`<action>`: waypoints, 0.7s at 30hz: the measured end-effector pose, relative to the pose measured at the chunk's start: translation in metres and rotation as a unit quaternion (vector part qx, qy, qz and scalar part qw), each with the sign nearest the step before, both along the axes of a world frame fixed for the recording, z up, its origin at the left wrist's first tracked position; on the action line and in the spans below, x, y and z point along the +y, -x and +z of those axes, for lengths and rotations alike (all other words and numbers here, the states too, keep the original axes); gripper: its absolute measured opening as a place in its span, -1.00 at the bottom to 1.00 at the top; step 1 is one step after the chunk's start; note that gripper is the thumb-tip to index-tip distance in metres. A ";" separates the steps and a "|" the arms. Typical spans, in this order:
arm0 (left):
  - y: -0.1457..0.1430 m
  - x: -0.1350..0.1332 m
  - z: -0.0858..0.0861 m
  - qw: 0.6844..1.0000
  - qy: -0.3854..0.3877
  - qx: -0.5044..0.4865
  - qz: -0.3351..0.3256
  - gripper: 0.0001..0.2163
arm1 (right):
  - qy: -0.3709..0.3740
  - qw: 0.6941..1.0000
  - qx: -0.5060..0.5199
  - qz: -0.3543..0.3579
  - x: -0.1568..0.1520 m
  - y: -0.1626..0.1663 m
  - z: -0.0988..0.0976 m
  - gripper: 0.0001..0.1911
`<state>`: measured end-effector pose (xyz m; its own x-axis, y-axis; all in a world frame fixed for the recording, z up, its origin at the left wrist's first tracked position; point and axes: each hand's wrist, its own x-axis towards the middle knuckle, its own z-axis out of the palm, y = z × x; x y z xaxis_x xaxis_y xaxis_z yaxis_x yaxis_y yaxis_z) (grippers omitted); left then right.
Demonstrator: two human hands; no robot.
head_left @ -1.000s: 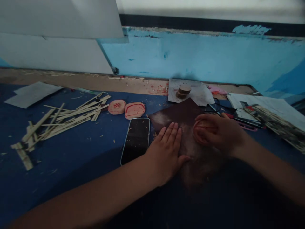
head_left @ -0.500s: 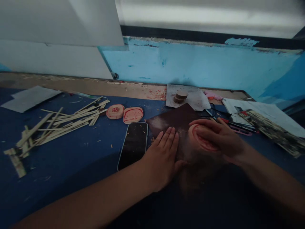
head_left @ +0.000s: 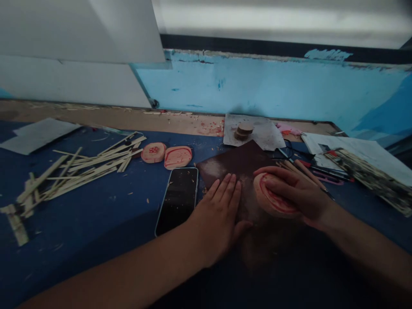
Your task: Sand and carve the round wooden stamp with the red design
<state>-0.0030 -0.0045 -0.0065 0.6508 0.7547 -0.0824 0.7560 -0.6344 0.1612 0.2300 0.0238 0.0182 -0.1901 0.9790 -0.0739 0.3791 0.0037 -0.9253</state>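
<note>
Head camera is the one feed I have. From here I see the left hand (head_left: 219,214) lying flat, palm down, fingers extended, on a dark brown sheet (head_left: 249,156) with pale dust across it. The right hand (head_left: 299,193) has its fingers closed around a round wooden piece (head_left: 270,197), held tilted over the right part of that sheet, the face with red curved marks partly toward me. I cannot tell whether its lower edge touches the sheet.

Just left of the sheet I have a phone (head_left: 178,193), dark-screened and sprinkled with shavings, near the left wrist. Beyond it, two red-marked wooden discs (head_left: 178,157) sit side by side, and thin wooden strips (head_left: 93,167) lie in a loose heap farther left. Past the sheet, two small stacked discs (head_left: 245,128) rest on a pale paper (head_left: 268,133). Everything stands on a blue tabletop (head_left: 119,210) before a light-blue wall (head_left: 257,86).
</note>
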 end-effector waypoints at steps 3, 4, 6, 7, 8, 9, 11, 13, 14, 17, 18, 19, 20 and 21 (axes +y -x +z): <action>0.000 -0.001 0.001 1.000 0.007 -0.010 0.002 -0.15 | -0.136 0.984 -0.114 -0.028 0.003 -0.003 -0.003 -0.64; -0.001 -0.002 0.002 1.000 0.010 -0.011 0.003 -0.13 | -0.176 0.971 -0.156 -0.033 0.003 -0.003 -0.005 -0.64; -0.002 -0.002 0.002 1.000 0.009 -0.009 0.005 -0.12 | -0.232 0.946 -0.224 -0.031 0.002 -0.001 -0.008 -0.62; -0.002 -0.002 0.001 1.000 0.007 -0.008 0.008 -0.11 | -0.243 0.939 -0.241 -0.023 0.000 0.001 -0.009 -0.62; -0.003 -0.002 0.001 1.000 0.006 -0.004 0.010 -0.11 | -0.242 0.940 -0.242 -0.006 -0.002 0.004 -0.011 -0.62; -0.004 -0.002 0.001 1.000 0.004 -0.001 0.011 -0.11 | -0.230 0.945 -0.231 0.018 -0.004 0.006 -0.012 -0.61; -0.004 -0.001 0.000 1.000 0.002 0.004 0.008 -0.12 | -0.206 0.955 -0.203 0.070 -0.008 0.010 -0.015 -0.59; -0.005 -0.001 -0.001 1.000 -0.002 0.009 0.007 -0.12 | -0.221 0.949 -0.209 0.080 -0.009 0.011 -0.017 -0.58; -0.005 -0.001 -0.002 1.000 -0.005 0.010 0.008 -0.12 | -0.242 0.942 -0.225 0.063 -0.009 0.011 -0.017 -0.60; -0.005 -0.001 -0.002 1.000 -0.009 0.014 0.011 -0.12 | -0.271 0.930 -0.244 0.043 -0.008 0.009 -0.018 -0.63; -0.005 -0.002 -0.002 1.000 -0.009 0.013 0.007 -0.12 | -0.263 0.933 -0.237 0.068 -0.008 0.008 -0.018 -0.62; -0.005 -0.002 -0.002 1.000 -0.009 0.012 0.003 -0.13 | -0.259 0.933 -0.233 0.087 -0.008 0.007 -0.018 -0.60; -0.005 -0.003 -0.002 1.000 -0.007 0.011 0.002 -0.13 | -0.261 0.932 -0.232 0.095 -0.007 0.006 -0.017 -0.59; -0.005 -0.003 -0.001 1.000 -0.004 0.013 0.004 -0.13 | -0.268 0.930 -0.236 0.088 -0.006 0.006 -0.017 -0.59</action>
